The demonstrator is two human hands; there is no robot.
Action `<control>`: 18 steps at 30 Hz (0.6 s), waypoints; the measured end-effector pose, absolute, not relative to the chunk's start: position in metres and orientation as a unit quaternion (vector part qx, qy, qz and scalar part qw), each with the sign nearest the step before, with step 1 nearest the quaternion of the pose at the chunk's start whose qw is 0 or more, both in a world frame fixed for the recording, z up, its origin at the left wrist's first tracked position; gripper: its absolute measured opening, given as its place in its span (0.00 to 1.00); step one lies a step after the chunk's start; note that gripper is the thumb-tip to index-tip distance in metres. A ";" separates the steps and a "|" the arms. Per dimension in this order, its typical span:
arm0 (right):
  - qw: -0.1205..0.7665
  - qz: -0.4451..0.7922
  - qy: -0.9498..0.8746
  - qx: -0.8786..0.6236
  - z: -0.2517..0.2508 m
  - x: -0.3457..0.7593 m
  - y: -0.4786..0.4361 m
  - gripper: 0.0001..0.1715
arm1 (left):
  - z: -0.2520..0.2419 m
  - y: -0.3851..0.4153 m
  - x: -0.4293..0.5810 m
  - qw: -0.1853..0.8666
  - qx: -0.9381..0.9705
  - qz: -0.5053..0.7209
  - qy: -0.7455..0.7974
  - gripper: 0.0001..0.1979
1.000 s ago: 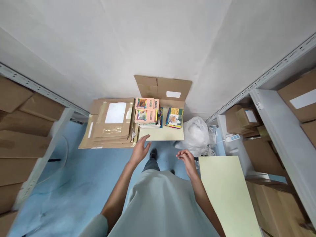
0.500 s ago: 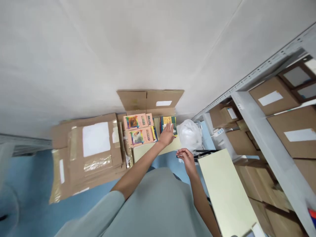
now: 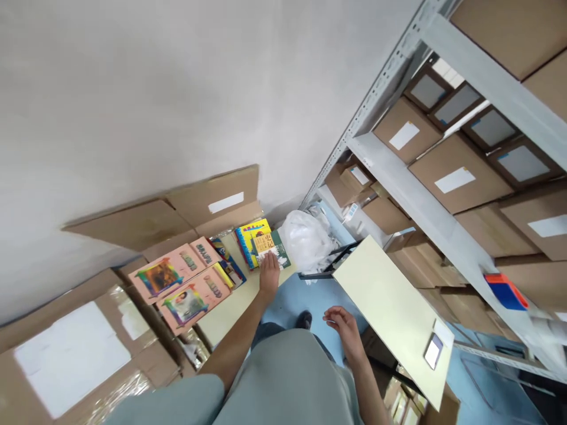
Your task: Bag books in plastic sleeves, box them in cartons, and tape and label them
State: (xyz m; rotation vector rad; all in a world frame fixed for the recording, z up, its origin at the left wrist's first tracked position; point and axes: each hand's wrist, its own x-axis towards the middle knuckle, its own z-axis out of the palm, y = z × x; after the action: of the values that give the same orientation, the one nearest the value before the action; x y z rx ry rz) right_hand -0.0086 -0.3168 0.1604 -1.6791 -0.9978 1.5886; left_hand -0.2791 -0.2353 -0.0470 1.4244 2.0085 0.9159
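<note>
My left hand (image 3: 269, 274) is over the near edge of a small green and tan book (image 3: 271, 245), its fingers on the cover and the thumb hidden. This book overlaps a yellow book (image 3: 256, 229) with a blue edge, on the cream tabletop (image 3: 230, 307) against the wall. Left of these are pink picture-covered books (image 3: 183, 304) and a few blue and yellow ones (image 3: 230, 262). My right hand (image 3: 341, 324), loosely curled with fingers apart and nothing in it, hovers above the blue floor beside a second cream table.
An upright cardboard flap (image 3: 217, 198) leans at the wall behind the books. A taped carton (image 3: 133, 378) lies at left. Right of the books is a white plastic bag (image 3: 305, 239). A phone (image 3: 433, 351) rests on the second table (image 3: 381, 289), near shelves of boxes (image 3: 460, 177).
The view has swung to the right. Under my left hand the green and tan book has shifted and turned, uncovering the yellow book. My right hand stays empty.
</note>
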 end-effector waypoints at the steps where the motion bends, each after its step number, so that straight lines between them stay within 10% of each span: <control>1: 0.306 0.604 -0.376 -0.632 0.160 -0.004 -0.317 0.26 | -0.046 -0.236 -0.275 0.259 0.519 0.349 0.736 0.36; 18: 0.417 0.645 -0.336 -0.545 0.154 0.178 -0.206 0.42 | 0.083 -0.201 -0.022 0.252 0.706 0.355 0.559 0.41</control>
State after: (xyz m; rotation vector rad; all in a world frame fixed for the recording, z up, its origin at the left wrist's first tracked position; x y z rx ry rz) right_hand 0.1777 -0.2060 0.1536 -1.3686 -0.8432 1.6178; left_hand -0.0224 -0.2010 0.0829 1.9195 1.5196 0.9651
